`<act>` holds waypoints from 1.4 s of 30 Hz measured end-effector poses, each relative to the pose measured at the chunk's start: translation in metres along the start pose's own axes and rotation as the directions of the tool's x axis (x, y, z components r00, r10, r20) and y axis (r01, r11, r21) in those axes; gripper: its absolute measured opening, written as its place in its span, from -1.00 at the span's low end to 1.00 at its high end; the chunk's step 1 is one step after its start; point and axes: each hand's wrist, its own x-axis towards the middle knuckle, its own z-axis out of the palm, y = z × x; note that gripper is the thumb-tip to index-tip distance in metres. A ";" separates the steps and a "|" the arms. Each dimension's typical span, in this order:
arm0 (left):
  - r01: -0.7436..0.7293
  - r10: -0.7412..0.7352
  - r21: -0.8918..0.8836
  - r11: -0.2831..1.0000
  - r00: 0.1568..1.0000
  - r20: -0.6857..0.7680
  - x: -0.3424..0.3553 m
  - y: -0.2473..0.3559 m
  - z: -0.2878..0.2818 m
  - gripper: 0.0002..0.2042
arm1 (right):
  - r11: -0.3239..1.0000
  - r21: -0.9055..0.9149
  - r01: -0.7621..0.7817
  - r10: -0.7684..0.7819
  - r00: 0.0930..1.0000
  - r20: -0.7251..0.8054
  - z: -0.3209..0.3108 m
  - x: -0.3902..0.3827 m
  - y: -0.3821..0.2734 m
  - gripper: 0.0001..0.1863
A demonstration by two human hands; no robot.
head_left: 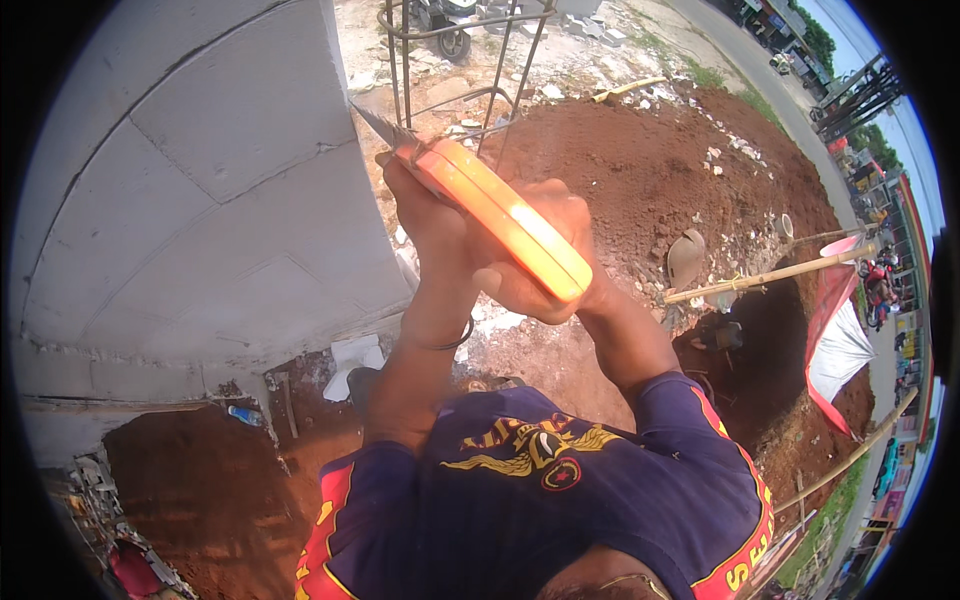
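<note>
Right hand (pixel 530 265) grasping orange trowel (pixel 500 215) | left hand (pixel 420 205) clenched on it | beside block wall (pixel 200 180)

The trowel handle (pixel 505 222) looks like smooth, glossy orange plastic with a bright shine along its length. At about 10 o'clock from it, the blade (pixel 383 127) is dull grey metal, stained and matt. At 9 o'clock, the block wall (pixel 200 190) is pale grey, matt and chalky, with thin rough joints. At 12 o'clock, the rebar cage (pixel 470 60) is thin dark metal, not shiny. The soil (pixel 650 160) at 2 o'clock is red-brown, loose and rough. The bamboo pole (pixel 770 275) at 3 o'clock is pale, smooth wood. The shirt (pixel 560 500) is dark blue matt cloth.
</note>
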 end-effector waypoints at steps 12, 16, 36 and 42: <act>-0.251 0.249 0.054 0.967 0.968 0.038 0.006 -0.001 -0.002 -0.55 | 0.997 -0.061 -0.054 0.052 0.998 -0.044 0.001 0.007 0.000 -0.78; 0.299 -0.326 -0.540 0.787 0.944 0.048 -0.008 0.010 0.010 -0.62 | 0.994 0.024 -0.104 0.104 0.994 -0.015 -0.007 -0.010 -0.033 -0.72; -0.067 0.061 -0.140 0.988 0.997 -0.045 0.035 0.019 -0.004 -0.49 | 0.961 -0.018 -0.276 0.274 0.958 -0.083 0.013 0.021 -0.006 -0.82; -0.164 0.171 0.111 0.980 0.983 -0.066 -0.003 0.031 0.009 -0.50 | 0.997 -0.017 -0.082 0.081 0.996 -0.030 -0.001 0.005 -0.036 -0.75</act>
